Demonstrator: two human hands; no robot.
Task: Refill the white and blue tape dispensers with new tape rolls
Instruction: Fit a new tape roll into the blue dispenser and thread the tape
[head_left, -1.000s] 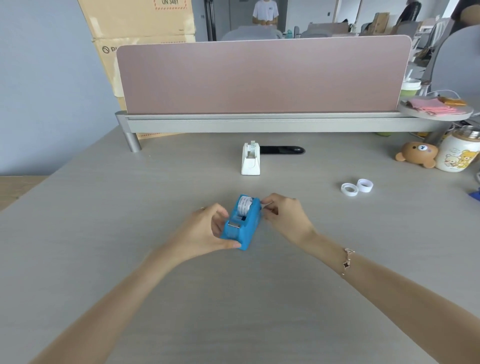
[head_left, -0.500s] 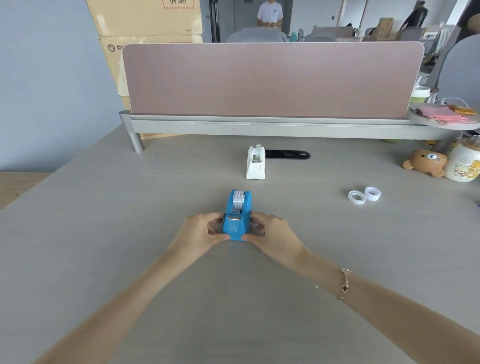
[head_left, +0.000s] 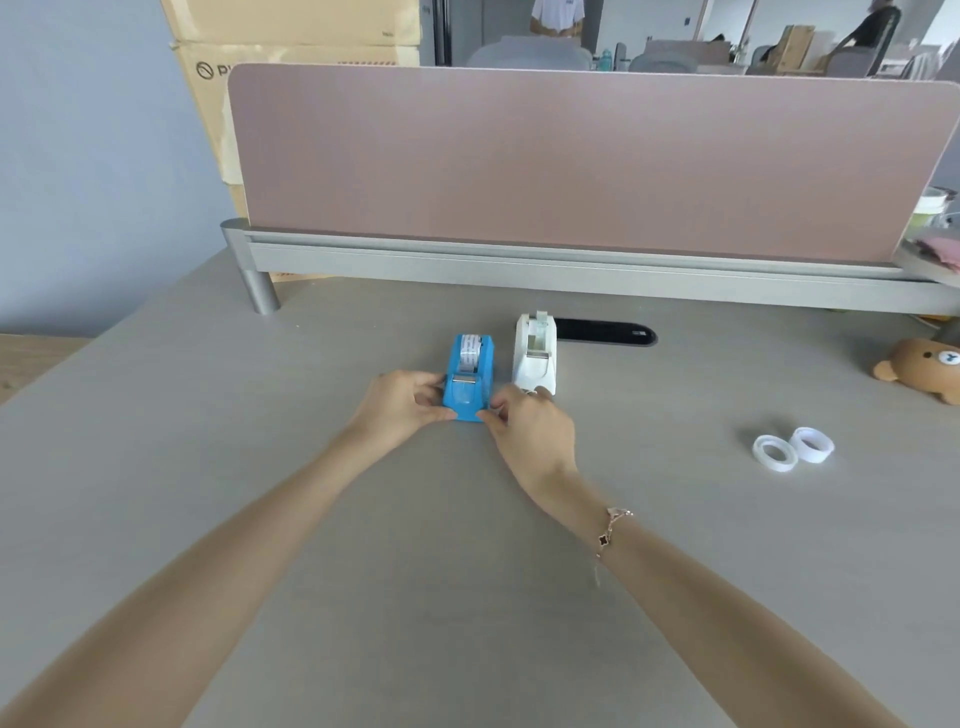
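Note:
The blue tape dispenser (head_left: 468, 376) stands on the grey desk with a printed tape roll (head_left: 470, 351) in it. Right beside it stands the white tape dispenser (head_left: 535, 353), also holding a roll. My left hand (head_left: 402, 408) grips the blue dispenser's left side near its front. My right hand (head_left: 530, 431) grips its right front corner, with fingers close to the white dispenser's base. Two small white tape rolls or cores (head_left: 793, 449) lie flat on the desk to the right.
A pink divider panel (head_left: 571, 161) on a grey rail crosses the back of the desk. A black cable slot (head_left: 605, 332) lies behind the white dispenser. A brown bear toy (head_left: 924, 369) sits at the far right. Cardboard boxes (head_left: 291, 47) stand behind the divider at left.
Both hands have pushed the blue dispenser away from me, from the middle of the desk to a spot right beside the white dispenser. It now stands straight.

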